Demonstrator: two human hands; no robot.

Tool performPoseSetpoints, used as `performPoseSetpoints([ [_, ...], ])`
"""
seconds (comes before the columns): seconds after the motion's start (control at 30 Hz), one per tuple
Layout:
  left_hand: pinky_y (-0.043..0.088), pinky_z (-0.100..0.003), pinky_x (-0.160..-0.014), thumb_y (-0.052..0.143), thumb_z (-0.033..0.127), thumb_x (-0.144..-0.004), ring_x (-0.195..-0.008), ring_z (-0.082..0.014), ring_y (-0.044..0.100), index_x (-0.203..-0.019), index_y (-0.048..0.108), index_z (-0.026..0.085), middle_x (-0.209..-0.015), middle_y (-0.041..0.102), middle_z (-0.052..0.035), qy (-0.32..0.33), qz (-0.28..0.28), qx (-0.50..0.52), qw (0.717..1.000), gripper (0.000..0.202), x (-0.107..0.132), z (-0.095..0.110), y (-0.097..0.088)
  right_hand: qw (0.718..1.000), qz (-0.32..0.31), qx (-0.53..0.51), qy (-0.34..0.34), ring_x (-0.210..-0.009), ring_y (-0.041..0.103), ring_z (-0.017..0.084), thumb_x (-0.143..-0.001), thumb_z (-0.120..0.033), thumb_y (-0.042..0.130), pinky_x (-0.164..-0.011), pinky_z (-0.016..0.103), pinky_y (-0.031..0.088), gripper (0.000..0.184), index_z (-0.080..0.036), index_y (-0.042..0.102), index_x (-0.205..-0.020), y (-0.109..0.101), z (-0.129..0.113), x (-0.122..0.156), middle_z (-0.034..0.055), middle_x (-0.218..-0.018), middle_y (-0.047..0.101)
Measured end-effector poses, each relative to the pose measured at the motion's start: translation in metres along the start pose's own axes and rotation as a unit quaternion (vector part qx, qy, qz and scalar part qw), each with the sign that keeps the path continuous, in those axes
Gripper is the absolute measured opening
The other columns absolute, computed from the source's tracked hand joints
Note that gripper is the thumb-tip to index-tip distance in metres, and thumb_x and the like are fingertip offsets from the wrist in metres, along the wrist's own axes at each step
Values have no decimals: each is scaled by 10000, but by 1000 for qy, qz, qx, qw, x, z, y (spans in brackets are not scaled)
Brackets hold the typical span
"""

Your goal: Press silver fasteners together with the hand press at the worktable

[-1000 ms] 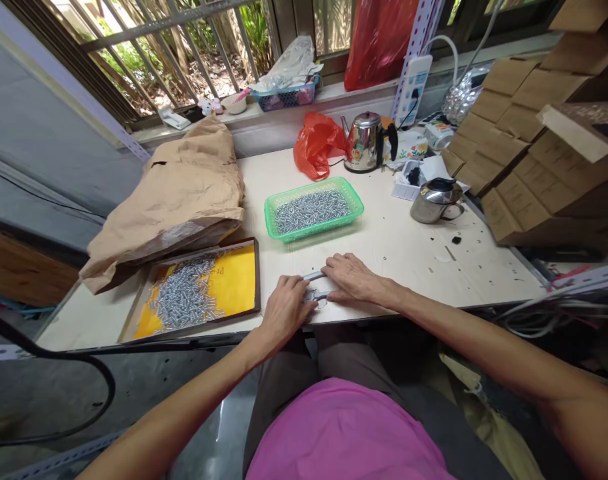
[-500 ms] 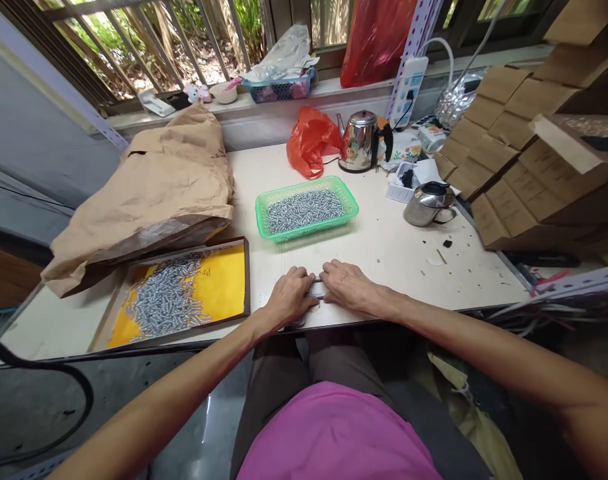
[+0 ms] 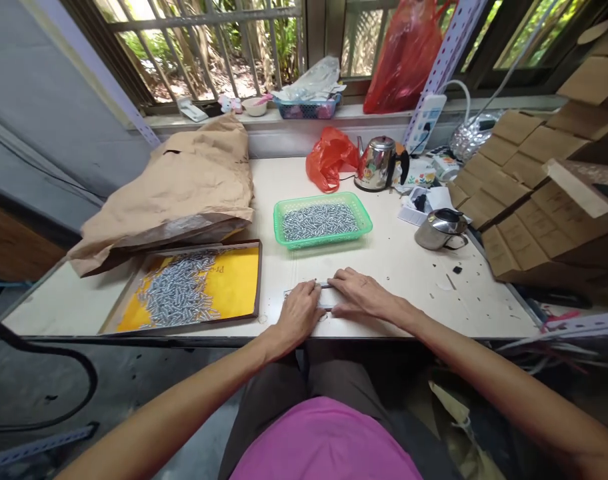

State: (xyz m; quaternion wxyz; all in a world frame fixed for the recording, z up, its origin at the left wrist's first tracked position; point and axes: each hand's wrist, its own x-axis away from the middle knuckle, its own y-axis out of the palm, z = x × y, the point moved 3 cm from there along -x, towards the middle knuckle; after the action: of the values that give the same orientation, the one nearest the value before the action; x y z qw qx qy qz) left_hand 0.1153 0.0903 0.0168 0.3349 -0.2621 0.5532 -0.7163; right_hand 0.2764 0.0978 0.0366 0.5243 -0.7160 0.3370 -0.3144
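Near the table's front edge, a flat, pale metal piece with dark strips along its long sides lies between my hands. My left hand is closed over its left part, and a corner shows past the fingers. My right hand grips its right end with thumb and fingers on opposite sides. The palms hide much of it, so its exact kind is unclear. Beyond stands a green plastic basket of small metal pins. To the left, a shallow tray lined with yellow paper holds a heap of similar pins.
A large brown paper bag lies behind the tray. At the back are a red plastic bag and a steel kettle. A small metal pot and stacked cardboard boxes stand on the right.
The camera has tilted upward, so the table sits lower and further right in view. Both hands stay on the metal piece, and its left corner now shows beside my left hand.
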Motion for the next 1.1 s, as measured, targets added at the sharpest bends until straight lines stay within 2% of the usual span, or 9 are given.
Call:
performPoseSetpoints([
  [0.13, 360, -484, -1073, 479, 184, -905, -1363, -304, 332, -1306, 445, 162, -1428, 422, -150, 27, 78, 49, 995, 402, 26, 24, 21, 999, 27, -31, -20, -976, 525, 211, -941, -383, 474, -841, 319, 402, 331, -151, 606, -1136, 4, 15, -6, 108, -1040, 594],
  [0.27, 323, -518, -1096, 549, 375, -894, -1357, -315, 341, -1333, 437, 191, -1407, 463, -120, 65, 84, 103, 989, 489, 39, 45, 33, 998, 49, 41, 28, -921, 513, 207, -923, -269, 508, -783, 317, 359, 176, -163, 644, -958, 10, 18, -24, 86, -955, 613],
  [0.37, 274, -546, -1114, 563, 442, -875, -1338, -324, 363, -1323, 459, 186, -1372, 500, -115, 70, 85, 124, 986, 526, 41, 47, 33, 991, 60, 106, 46, -900, 501, 216, -926, -305, 510, -778, 345, 313, 186, -176, 640, -894, 6, 20, -41, 75, -933, 630],
  [0.47, 252, -548, -1119, 557, 452, -876, -1336, -329, 354, -1323, 459, 175, -1363, 505, -115, 68, 89, 142, 984, 535, 41, 44, 33, 989, 63, 117, 58, -924, 485, 224, -915, -300, 527, -764, 344, 293, 181, -187, 640, -998, 0, 13, -52, 84, -972, 633],
  [0.57, 243, -547, -1118, 574, 454, -865, -1334, -339, 348, -1319, 462, 160, -1356, 504, -130, 72, 84, 154, 982, 552, 43, 44, 37, 996, 31, 85, -24, -913, 473, 212, -905, -278, 535, -723, 314, 294, 187, -222, 654, -1037, 1, -21, -57, 77, -984, 611],
  [0.67, 326, -512, -1076, 588, 449, -855, -1283, -344, 415, -1315, 461, 129, -1320, 525, -163, 66, 60, 171, 981, 574, 48, 44, 49, 986, -47, 48, -154, -869, 477, 188, -898, -270, 540, -661, 292, 294, 143, -242, 680, -911, 12, -69, -58, 52, -965, 584],
  [0.77, 345, -482, -1067, 566, 446, -870, -1306, -344, 389, -1398, 351, 141, -1408, 438, -163, 75, 51, 186, 978, 646, 53, 42, 57, 972, -75, 72, -209, -838, 486, 183, -888, -204, 531, -649, 305, 299, 141, -196, 647, -808, 25, -98, -62, 50, -924, 569],
  [0.87, 350, -445, -1066, 539, 464, -886, -1328, -333, 361, -1440, 264, 159, -1466, 363, -153, 86, 51, 195, 976, 690, 56, 41, 58, 966, -78, 88, -231, -796, 490, 181, -870, -143, 517, -664, 317, 315, 128, -179, 604, -784, 36, -103, -65, 43, -890, 571],
  [1.1, 385, -391, -1033, 491, 548, -888, -1276, -316, 432, -1433, 258, 131, -1440, 394, -172, 85, 56, 201, 974, 724, 56, 43, 65, 972, -35, 16, -233, -845, 505, 176, -906, -94, 439, -757, 319, 335, 154, -187, 559, -877, 56, -86, -58, 26, -919, 587],
])
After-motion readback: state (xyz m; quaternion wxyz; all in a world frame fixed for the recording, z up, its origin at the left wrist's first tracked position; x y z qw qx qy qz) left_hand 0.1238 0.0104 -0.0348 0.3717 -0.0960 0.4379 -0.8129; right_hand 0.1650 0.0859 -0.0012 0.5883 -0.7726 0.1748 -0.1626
